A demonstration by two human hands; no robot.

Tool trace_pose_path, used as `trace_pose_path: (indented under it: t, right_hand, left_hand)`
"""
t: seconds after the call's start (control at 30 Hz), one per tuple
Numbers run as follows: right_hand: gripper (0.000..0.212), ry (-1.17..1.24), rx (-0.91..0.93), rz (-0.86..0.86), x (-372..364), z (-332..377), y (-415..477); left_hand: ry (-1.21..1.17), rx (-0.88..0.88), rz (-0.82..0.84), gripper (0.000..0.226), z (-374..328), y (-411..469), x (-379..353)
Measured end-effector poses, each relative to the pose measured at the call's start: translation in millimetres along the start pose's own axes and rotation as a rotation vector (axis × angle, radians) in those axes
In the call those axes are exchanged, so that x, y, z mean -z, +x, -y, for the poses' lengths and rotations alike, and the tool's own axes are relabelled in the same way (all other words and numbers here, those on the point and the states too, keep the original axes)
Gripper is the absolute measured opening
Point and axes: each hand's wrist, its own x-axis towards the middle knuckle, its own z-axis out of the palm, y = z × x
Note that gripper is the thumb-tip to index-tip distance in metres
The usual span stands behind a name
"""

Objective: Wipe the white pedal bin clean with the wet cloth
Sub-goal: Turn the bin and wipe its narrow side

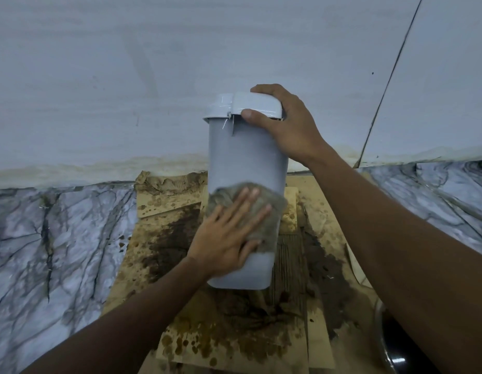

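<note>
Setting: a pale wall (153,76) is meeting a grey-veined marble floor (45,238); soiled sheets of cardboard (234,341), spotted and smeared with brown mud, are lying on the floor against the wall.
White pedal bin (248,163): it is standing on the cardboard in the middle of the view, lid closed, its near face turned toward the camera.
Wet cloth (264,211): grey and dirty, it is lying flat against the lower half of the bin's near face, beneath the left fingers.
Left hand (226,236): it is pressing the cloth to the bin with a flat palm, fingers (250,197) straight and spread slightly apart, tips pointing up and to the right.
Right hand (285,125): it is clamping the bin's lid, thumb (250,114) on the near edge and fingers curled over the far side.
</note>
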Motion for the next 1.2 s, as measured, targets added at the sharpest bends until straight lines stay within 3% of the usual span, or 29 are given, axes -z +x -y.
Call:
trace_pose_path:
  t: [0.07, 0.13, 0.3, 0.4, 0.53, 0.7, 0.77, 0.9, 1.0, 1.1, 1.2]
  right_hand:
    - [0.05, -0.015, 0.015, 0.0, -1.6, -0.6, 0.0]
    - [0.051, -0.022, 0.023, -0.002, -3.3, -0.4, -0.4]
    - [0.049, -0.026, 0.026, 0.004, 2.7, -3.8, -2.6]
    - [0.048, -0.003, 0.015, 0.01, 5.7, -5.3, -3.7]
    - [0.049, 0.009, 0.018, -0.002, -1.7, -1.7, -1.5]
    - [0.05, -0.007, 0.03, -0.011, -3.5, -0.5, -0.8]
    - [0.049, -0.014, 0.032, -0.009, -2.9, -1.1, -1.6]
    - [0.047, -0.013, 0.022, -0.001, 0.7, -2.5, -2.7]
    - [0.046, -0.009, 0.01, 0.001, 4.3, -4.6, -4.0]
    - [0.044, -0.004, 0.003, -0.005, 5.8, -5.0, -4.6]
    - [0.044, 0.002, 0.001, -0.009, 4.6, -4.9, -2.8]
  left_hand:
    - [0.026, 0.123, -0.066, 0.067, -0.8, 15.8, 10.7]
    - [0.039, 0.127, -0.079, 0.066, -8.7, 14.6, 8.6]
    - [0.074, -0.241, 0.057, 0.067, -24.5, -25.6, -20.1]
    - [0.064, -0.342, 0.107, 0.069, -15.6, -57.9, -30.1]
    - [0.081, -0.238, 0.043, 0.065, 9.9, -58.5, -26.4]
    - [-0.206, 0.204, -0.237, 0.071, 26.4, -5.7, 0.9]
    - [-0.27, 0.28, -0.279, 0.073, 20.0, -1.0, 3.4]
    - [-0.186, 0.219, -0.138, 0.074, -4.0, -37.5, -20.6]
    - [-0.039, 0.025, 0.006, 0.07, -15.5, -78.0, -41.3]
    - [0.0, -0.106, 0.021, 0.067, -12.0, -82.9, -41.3]
    - [-0.002, -0.06, -0.02, 0.071, -2.7, -50.4, -26.0]
